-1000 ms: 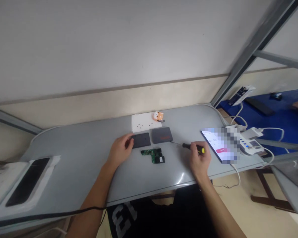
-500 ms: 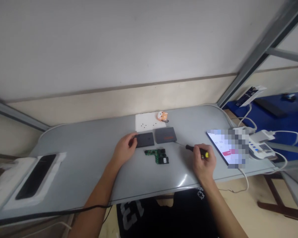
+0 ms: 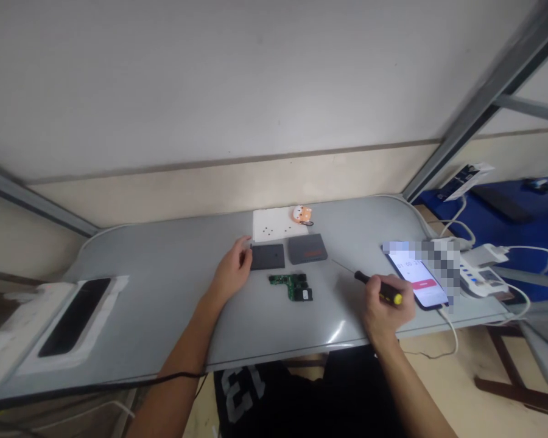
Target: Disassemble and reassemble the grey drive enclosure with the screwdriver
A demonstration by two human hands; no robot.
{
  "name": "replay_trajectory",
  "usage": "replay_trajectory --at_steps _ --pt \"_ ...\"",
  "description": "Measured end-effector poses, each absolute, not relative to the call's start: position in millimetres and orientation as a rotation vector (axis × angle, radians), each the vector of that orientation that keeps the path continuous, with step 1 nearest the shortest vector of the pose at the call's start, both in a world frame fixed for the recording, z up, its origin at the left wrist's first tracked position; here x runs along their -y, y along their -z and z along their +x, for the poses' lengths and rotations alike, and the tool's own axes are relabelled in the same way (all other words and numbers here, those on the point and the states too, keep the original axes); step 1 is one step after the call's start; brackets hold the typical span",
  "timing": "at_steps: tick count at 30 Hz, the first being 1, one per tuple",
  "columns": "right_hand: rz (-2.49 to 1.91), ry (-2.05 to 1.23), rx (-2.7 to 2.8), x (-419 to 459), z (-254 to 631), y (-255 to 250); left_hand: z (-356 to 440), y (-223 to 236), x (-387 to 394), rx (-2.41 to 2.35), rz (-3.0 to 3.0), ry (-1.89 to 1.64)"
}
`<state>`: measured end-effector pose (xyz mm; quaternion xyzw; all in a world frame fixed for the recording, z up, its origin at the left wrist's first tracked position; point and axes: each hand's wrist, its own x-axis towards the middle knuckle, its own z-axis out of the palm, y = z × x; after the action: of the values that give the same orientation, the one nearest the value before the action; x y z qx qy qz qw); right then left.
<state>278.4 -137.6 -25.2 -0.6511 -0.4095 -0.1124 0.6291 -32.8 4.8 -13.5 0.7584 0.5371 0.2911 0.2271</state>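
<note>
My right hand (image 3: 388,307) is closed around a black and yellow screwdriver (image 3: 363,277). Its thin shaft points left, and the tip is apart from the dark grey case (image 3: 307,248) with a reddish mark. At the left edge of a flat black panel (image 3: 268,257) rests my left hand (image 3: 234,264), its fingers apart and the forefinger lifted; whether the thumb touches the panel is hard to see. In front of these two pieces lies a green circuit board (image 3: 293,286) with black parts. Several tiny dark screws (image 3: 268,231) lie on white paper (image 3: 278,220) behind the panel.
An orange and white animal-face case (image 3: 302,214) sits on the paper. To the right are a lit phone (image 3: 418,277) and a white power strip (image 3: 481,274) with cables. A dark phone (image 3: 75,316) lies at far left. A black cable runs along the table's front edge.
My right hand has drawn the screwdriver back to the right, away from the grey case's corner. My left forefinger has lifted off the panel's corner.
</note>
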Motion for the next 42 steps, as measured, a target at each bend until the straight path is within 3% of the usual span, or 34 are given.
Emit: replay_trajectory --at_steps 5,13,22,33,38,42 --pt "-1.331 0.593 1.313 130 280 14 -32 14 -5 -1.48 2.093 -0.761" --pt "-1.48 -0.021 2.207 67 259 -22 -34 11 -4 -1.411 2.098 -0.779" --pt "-1.637 -0.115 2.034 71 269 5 -36 15 -5 -1.389 2.112 -0.791" --pt "-1.724 -0.157 1.831 74 281 3 -36 12 -4 -1.415 2.051 -0.78" --pt "-1.535 -0.034 1.82 87 275 -4 -39 18 -6 -1.463 2.052 -0.837" --pt "-1.381 -0.12 2.106 112 257 -1 -42 27 -10 -1.519 2.107 -0.929"
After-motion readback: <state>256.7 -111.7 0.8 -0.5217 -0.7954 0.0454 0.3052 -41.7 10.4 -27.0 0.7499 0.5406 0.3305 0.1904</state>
